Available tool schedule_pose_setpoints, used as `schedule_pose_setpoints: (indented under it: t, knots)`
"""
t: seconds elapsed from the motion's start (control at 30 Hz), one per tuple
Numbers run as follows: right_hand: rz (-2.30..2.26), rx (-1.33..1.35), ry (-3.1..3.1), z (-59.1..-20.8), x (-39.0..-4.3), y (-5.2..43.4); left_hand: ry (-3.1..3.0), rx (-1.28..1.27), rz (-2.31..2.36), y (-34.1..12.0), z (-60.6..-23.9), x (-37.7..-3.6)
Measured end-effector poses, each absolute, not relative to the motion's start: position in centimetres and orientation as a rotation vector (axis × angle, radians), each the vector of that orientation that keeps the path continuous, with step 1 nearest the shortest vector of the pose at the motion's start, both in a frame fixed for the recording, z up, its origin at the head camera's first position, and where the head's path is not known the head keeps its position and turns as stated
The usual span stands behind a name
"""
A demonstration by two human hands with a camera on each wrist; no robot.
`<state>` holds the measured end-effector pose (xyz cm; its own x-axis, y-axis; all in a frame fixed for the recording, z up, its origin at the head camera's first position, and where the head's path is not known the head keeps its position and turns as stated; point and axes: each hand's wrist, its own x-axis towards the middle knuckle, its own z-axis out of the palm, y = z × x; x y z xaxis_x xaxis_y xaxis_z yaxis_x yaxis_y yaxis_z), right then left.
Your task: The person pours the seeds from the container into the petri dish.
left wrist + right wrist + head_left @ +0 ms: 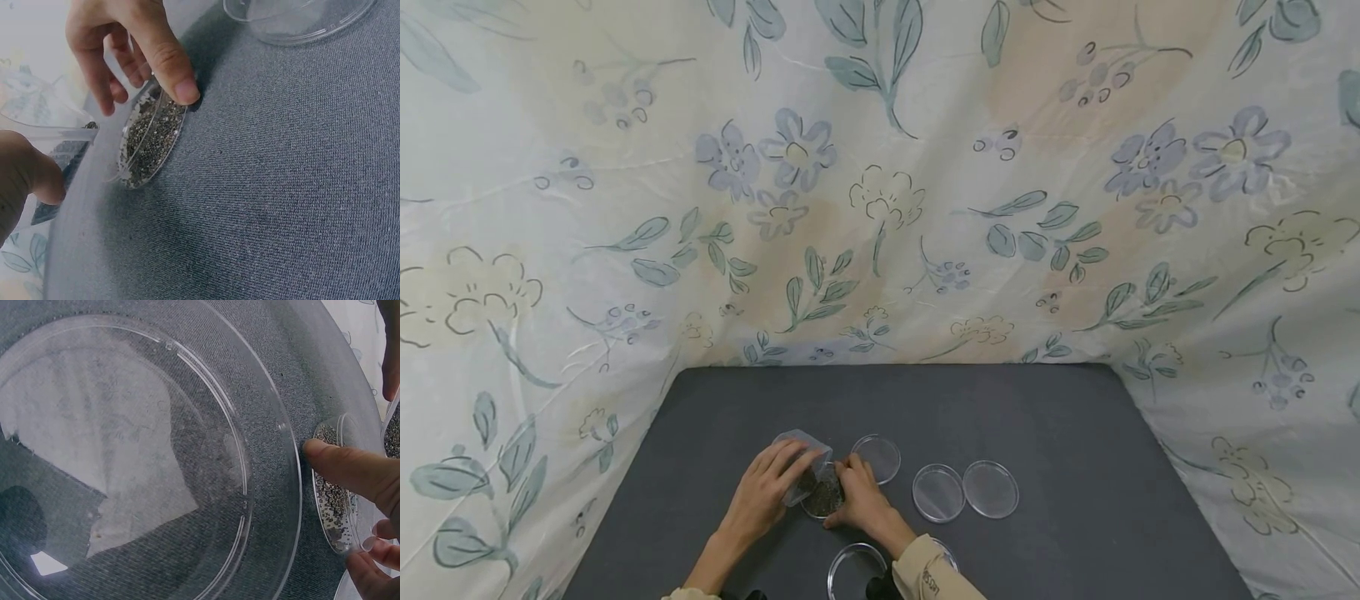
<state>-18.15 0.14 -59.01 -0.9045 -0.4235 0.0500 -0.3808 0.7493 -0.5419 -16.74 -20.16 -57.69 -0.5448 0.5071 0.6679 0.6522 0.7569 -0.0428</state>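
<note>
Dark, coarse granules cover the bottom of a clear petri dish [822, 502] on the table in the head view. My right hand [862, 498] grips this dish, thumb at its near rim and fingers around the far side, as the right wrist view shows too. From the left, my left hand [765, 492] holds a clear plastic bag [806, 438] tilted over the dish. More of the same granules [393, 439] show inside the bag in the right wrist view. In the left wrist view the bag's edge reaches close to the dish, and my left thumb [47, 178] lies along the bag.
Clear dishes stand around: one behind my right hand [880, 457], a side-by-side pair at right, left dish [937, 493] and right dish [991, 489]. A near dish [831, 575] sits below my right wrist, and another rim shows by the sleeve [936, 575]. Patterned fabric [880, 250] borders the dark table [1075, 433].
</note>
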Motion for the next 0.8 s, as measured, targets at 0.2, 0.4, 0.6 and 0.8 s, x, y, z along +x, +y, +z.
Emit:
schedule_pose_setpoints:
  t: [0.2, 0.4, 0.6, 0.8]
  knots:
    - [-0.889, -0.690, 2.874, -59.1, -18.2, 0.2, -2.248, -0.701, -0.428, -20.5, -58.1, -16.7]
    - [-0.885, -0.711, 2.893, -59.1, -18.1, 0.3, -2.261, -0.344, -0.745, -21.1, -59.3, -15.9]
    - [-0.856, -0.717, 2.893, -59.1, -17.8, 0.3, -2.218, 0.034, -1.047, -21.7, -61.0, -14.4]
    - [-0.860, -0.709, 2.867, -58.9, -17.4, 0.1, -2.243, 0.311, -1.116, -22.3, -63.4, -12.6]
